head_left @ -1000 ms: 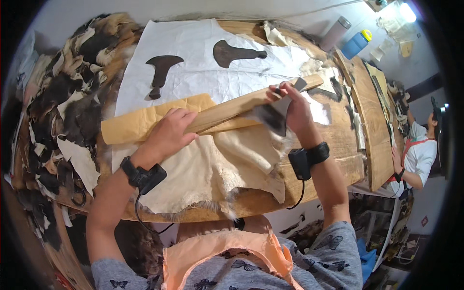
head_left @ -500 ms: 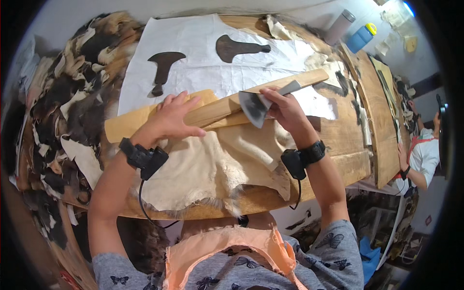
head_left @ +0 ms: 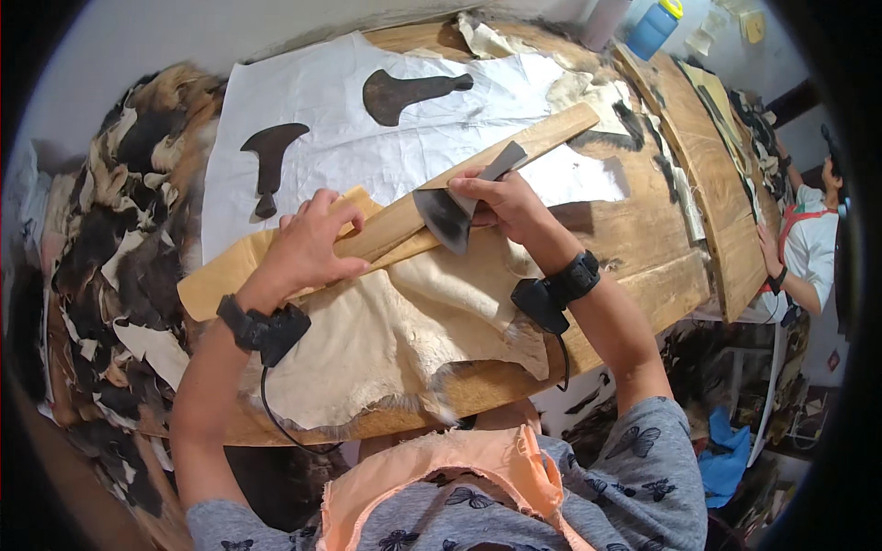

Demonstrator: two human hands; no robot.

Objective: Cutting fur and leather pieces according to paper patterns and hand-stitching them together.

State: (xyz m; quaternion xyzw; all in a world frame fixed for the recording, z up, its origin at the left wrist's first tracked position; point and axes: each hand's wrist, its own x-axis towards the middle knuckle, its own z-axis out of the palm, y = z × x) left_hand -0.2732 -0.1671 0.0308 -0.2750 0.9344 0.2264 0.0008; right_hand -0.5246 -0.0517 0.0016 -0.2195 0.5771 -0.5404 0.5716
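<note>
A pale hide point(head_left: 367, 344) covers the near part of the wooden table. Across it lies a long wooden strip point(head_left: 542, 136), slanting up to the right, with a yellowish sheet point(head_left: 225, 271) partly beneath it. My left hand point(head_left: 312, 243) spans the strip's lower left end, fingers on the far side and thumb on the near edge. In my right hand point(head_left: 503, 197) is a fan-bladed knife point(head_left: 443, 219), its handle gripped and sticking out past the fingers. Its broad grey blade overlaps the strip's near side; whether it touches cannot be told.
Two dark fan-shaped pieces point(head_left: 276, 161) point(head_left: 404, 92) lie on a white sheet point(head_left: 322, 92). Black, brown and white fur pieces point(head_left: 138, 174) pile up at left. A blue bottle point(head_left: 654, 29) stands at the far right. A co-worker point(head_left: 808, 239) is at the right edge.
The view has shifted, so table things sit further left. My left hand's fingers have drawn in around the strip from a wider spread. My right hand still holds the knife beside the strip.
</note>
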